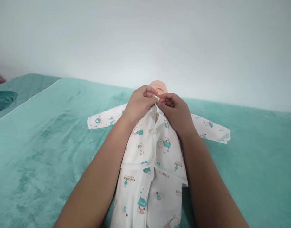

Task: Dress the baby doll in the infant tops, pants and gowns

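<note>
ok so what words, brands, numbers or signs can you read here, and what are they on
White top: coloured lettering on the front, too blurred to spell out surely.
Printed cloth below its hem: similar lettering, also too blurred, with a tiny line beneath.
No readable numbers or signs.

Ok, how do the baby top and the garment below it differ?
The baby top has the left hand and right hand at its neckline; the lower garment has neither.
The baby top shows outspread sleeves; the lower garment shows none.
The baby top's hem overlaps the lower garment, which runs out of frame.
Both are white with teal cartoon prints.
</note>
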{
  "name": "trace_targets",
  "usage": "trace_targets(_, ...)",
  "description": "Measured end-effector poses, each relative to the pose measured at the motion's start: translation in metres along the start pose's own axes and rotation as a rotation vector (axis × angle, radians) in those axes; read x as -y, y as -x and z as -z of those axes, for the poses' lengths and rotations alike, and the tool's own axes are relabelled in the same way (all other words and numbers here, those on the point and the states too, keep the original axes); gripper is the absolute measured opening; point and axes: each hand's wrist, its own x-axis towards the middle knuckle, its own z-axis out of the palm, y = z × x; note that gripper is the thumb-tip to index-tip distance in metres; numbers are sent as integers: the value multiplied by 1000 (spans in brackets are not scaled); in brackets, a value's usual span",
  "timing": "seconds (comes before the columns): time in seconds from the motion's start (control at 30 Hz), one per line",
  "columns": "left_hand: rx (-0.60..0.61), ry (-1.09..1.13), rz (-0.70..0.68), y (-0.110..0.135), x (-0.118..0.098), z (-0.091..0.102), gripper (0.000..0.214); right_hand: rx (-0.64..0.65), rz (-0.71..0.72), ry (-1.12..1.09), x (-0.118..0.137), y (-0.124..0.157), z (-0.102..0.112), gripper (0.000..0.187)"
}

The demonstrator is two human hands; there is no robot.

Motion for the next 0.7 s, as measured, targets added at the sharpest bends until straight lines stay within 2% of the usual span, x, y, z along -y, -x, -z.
trace_targets(0.43,-114,-249,-109,-6,9,0,17,-34,-4,-24,-4,-2,0,24)
trace_targets(0.7,-66,-456,-170,-4,7,-2,28,-88,-1,-40,-6,-3,1,19)
